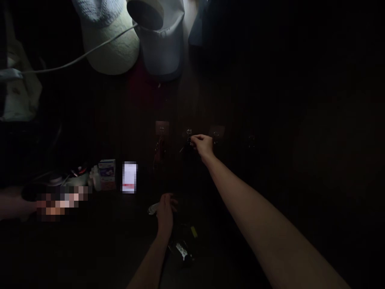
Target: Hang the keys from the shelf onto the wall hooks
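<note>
The right hand (203,145) is closed in a pinch on a small dark bunch of keys (189,141) at a metal hook (189,132) on the dark wall (228,100), while the left hand (166,212) is half-curled, seemingly empty, just beside a small white object (153,208).

Up at your 11 o'clock sit two caps, a pale straw-coloured one (110,48) and a grey-white one (161,52) just beside it, touching, with a white cable (80,56) running from the straw cap's crown toward 10 o'clock, where a pale cloth bag (18,92) slumps in shadow; at 9 o'clock you have a small printed carton (107,174), a pixelated white rectangle (130,177) just beside it, and a pixelated patch (61,202) further left
</note>
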A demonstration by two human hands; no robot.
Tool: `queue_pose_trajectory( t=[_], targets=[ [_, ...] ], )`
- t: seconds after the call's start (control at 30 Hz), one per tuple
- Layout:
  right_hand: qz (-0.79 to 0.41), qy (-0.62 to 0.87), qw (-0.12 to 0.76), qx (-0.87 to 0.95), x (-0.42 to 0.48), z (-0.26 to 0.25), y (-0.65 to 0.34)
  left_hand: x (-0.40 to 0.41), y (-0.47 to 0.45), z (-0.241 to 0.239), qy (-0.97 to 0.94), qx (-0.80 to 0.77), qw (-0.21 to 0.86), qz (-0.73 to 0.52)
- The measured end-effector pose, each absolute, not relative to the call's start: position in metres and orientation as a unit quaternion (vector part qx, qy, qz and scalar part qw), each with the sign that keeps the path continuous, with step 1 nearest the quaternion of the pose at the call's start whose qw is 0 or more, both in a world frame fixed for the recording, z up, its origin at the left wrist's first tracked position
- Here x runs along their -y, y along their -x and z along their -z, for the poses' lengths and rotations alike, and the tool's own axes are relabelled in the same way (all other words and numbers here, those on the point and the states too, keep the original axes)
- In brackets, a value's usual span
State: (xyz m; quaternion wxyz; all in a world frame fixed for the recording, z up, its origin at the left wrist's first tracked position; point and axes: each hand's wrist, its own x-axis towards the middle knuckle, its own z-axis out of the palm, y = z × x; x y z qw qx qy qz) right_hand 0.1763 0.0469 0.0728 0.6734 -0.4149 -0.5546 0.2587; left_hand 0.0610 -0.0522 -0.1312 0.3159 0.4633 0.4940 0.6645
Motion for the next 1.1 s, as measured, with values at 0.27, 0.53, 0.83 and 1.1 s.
queue_pose_trajectory(
  t=[0.27, 0.53, 0.83, 1.1],
  targets=[
    [-0.278, 0.433, 0.656, 0.552, -0.059, -0.062, -0.173, 0.051, -0.062, 0.132, -0.456, -0.5, 0.325, -0.661],
    [-0.275, 0.428, 0.666, 0.546, -0.054, -0.047, -0.174, 0.051, -0.062, 0.131, -0.463, -0.496, 0.323, -0.66],
    [-0.312, 0.369, 0.703, 0.522, -0.035, -0.019, -0.189, 0.046, -0.06, 0.136, -0.462, -0.516, 0.315, -0.649],
    [-0.34, 0.402, 0.669, 0.525, -0.007, 0.036, -0.211, 0.045, -0.057, 0.135, -0.47, -0.521, 0.301, -0.646]
  ],
)
